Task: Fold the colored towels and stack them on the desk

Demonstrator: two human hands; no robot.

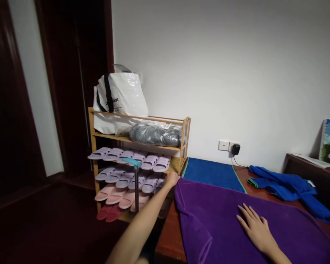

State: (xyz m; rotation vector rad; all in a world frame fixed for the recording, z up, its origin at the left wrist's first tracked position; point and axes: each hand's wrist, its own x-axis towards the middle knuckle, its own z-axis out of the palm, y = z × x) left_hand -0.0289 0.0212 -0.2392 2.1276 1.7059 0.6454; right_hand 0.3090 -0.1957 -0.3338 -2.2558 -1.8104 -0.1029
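Purple cloth [217, 220]: as it looked soft and light, corners seemed good holds.
Left hand [171, 179]: our fingers pinched one.
Right hand [257, 230]: fingers lay apart.

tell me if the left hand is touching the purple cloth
Touching. The head view shows the left hand closed at the far left corner of the purple cloth, its curled fingers meeting the fabric.

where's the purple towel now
The purple towel lies at lower right of the head view on the brown table, in front of the flat blue towel, left hand at its far-left corner, right hand on top.
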